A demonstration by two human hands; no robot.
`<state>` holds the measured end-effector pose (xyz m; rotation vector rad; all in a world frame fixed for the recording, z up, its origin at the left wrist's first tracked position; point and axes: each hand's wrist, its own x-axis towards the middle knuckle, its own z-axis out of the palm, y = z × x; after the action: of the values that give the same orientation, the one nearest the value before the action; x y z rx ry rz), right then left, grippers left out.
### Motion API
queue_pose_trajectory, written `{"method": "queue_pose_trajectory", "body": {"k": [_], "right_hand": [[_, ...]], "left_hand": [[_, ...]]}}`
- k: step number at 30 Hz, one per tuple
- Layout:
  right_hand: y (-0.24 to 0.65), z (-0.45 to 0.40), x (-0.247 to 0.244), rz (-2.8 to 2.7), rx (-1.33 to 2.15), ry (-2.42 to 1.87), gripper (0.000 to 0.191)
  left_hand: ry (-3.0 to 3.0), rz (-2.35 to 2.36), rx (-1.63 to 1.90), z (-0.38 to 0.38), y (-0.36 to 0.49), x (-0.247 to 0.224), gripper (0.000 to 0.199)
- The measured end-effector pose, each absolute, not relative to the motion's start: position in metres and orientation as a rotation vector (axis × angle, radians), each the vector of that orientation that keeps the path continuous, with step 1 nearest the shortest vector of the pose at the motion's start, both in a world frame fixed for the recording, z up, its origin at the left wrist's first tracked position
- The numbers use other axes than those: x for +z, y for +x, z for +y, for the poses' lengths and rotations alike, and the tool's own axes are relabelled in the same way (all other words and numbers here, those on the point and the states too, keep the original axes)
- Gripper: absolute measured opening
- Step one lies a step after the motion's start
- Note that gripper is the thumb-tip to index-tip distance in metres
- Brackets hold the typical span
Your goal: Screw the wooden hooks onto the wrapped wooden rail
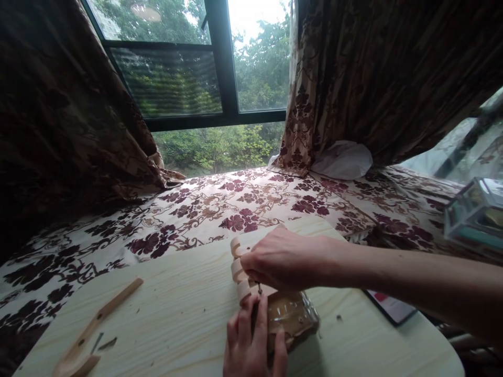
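Note:
A light wooden piece with several curved, hook-like prongs [237,269] lies at the middle of the board, beside and partly over a brown package in clear wrap [291,317]. My right hand [275,259] is closed in a fist above the piece. Whatever it grips is hidden, but a thin dark metal bit [260,288] shows just below the fingers. My left hand [251,340] reaches up from the bottom edge. Its fingertips hold the near end of the wooden piece, while its thumb lies against the package.
A bent wooden arm with holes [100,317] lies at left on the pale wooden board [176,309], near small dark metal parts [107,343]. A phone-like flat object [393,306] sits under my right forearm. At far right stands a clear box [477,214]; floral cloth [236,199] spreads behind.

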<state>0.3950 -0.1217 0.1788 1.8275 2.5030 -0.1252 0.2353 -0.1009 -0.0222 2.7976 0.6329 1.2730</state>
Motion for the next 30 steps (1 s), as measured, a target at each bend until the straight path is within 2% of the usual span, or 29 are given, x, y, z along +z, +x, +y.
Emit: {"method": "queue_pose_trajectory", "body": {"k": [6,11,20,26,30], "right_hand": [[0.39,-0.117,0.176,2.373,-0.065,1.966,0.02],[0.391,-0.118,0.186,2.438,-0.155,1.805,0.006],[0.392,-0.117,0.17,2.345,-0.069,1.938,0.014],[0.392,-0.119,0.187,2.441,-0.148,1.785,0.004],[0.392,-0.121,0.189,2.443,-0.196,1.757,0.006]], "left_hand": [[2.814,0.677,1.246,-0.102,0.235,-0.023,0.06],[2.783,0.668,1.28,-0.103,0.236,-0.023,0.06],[2.775,0.659,1.26,-0.102,0.235,-0.024,0.06],[2.782,0.656,1.286,-0.102,0.235,-0.021,0.063],[2.788,0.648,1.259,-0.102,0.235,-0.021,0.063]]}}
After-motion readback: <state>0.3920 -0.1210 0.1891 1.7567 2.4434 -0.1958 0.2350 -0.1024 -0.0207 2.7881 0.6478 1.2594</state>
